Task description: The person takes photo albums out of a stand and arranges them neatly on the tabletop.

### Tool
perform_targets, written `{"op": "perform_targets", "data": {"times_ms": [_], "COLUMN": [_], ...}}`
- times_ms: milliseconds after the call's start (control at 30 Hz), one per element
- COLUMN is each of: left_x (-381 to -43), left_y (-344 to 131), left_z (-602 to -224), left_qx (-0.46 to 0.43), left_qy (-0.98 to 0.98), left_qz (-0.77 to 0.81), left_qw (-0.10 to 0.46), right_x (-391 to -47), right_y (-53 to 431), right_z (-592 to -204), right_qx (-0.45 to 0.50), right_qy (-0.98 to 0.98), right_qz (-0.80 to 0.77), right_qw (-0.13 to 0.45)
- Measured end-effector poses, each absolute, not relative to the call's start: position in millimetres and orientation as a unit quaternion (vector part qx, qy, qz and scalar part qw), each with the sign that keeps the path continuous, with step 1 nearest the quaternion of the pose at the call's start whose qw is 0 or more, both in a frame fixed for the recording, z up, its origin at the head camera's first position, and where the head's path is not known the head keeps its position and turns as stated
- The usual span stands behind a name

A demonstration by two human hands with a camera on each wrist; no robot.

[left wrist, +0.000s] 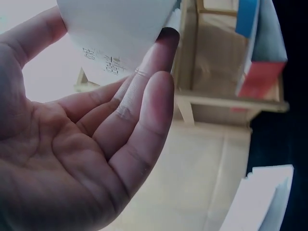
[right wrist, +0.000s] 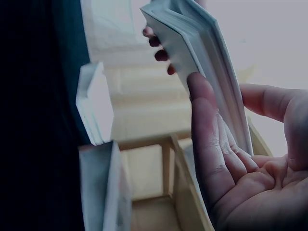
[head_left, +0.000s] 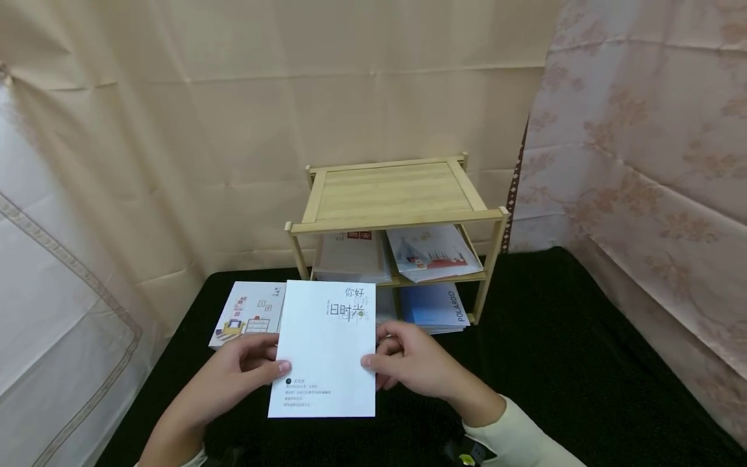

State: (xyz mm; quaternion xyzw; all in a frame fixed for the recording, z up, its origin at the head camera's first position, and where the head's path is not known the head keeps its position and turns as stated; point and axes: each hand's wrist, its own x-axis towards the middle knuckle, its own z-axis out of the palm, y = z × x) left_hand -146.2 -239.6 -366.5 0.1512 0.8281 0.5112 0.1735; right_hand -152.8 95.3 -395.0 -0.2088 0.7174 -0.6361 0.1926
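Observation:
Both hands hold a white book (head_left: 327,350) with Chinese lettering on its cover, tilted up in front of the body. My left hand (head_left: 248,373) grips its left edge, thumb on the front cover and fingers behind. On the opposite edge, my right hand (head_left: 411,357) pinches the book the same way. In the right wrist view the book (right wrist: 211,53) shows its page edges between two covers, slightly parted near the top. Beyond it, partly covered by the book and left hand, lies a white illustrated book (head_left: 248,308).
A two-tier wooden rack (head_left: 397,191) stands at the back. Its shelf bears a pale book (head_left: 353,256) and an illustrated booklet (head_left: 432,253). Underneath lies a blue book (head_left: 432,305) marked POLAROID. A dark cloth (head_left: 560,350) covers the table, with curtains (head_left: 245,130) behind.

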Motion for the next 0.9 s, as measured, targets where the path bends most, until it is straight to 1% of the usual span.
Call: {"op": "perform_targets", "data": {"times_ms": [300, 567, 900], "left_x": [-141.1, -138.6, -136.0], "left_y": [-263.8, -284.7, -296.7], "left_z": [-378.9, -389.5, -403.7], "left_qx": [0.077, 0.021, -0.036], "left_qy": [0.833, 0.846, 0.889], "left_qz": [0.516, 0.494, 0.416], "left_qw": [0.184, 0.200, 0.186], "right_x": [-151.2, -149.8, -148.4], "right_y": [62.1, 40.0, 12.0], "right_z": [-415.3, -422.9, -441.7], "right_qx": [-0.203, -0.188, -0.165], "right_qy": [0.717, 0.703, 0.671], "right_qz": [-0.639, -0.656, -0.688], "right_qw": [0.190, 0.203, 0.222]}}
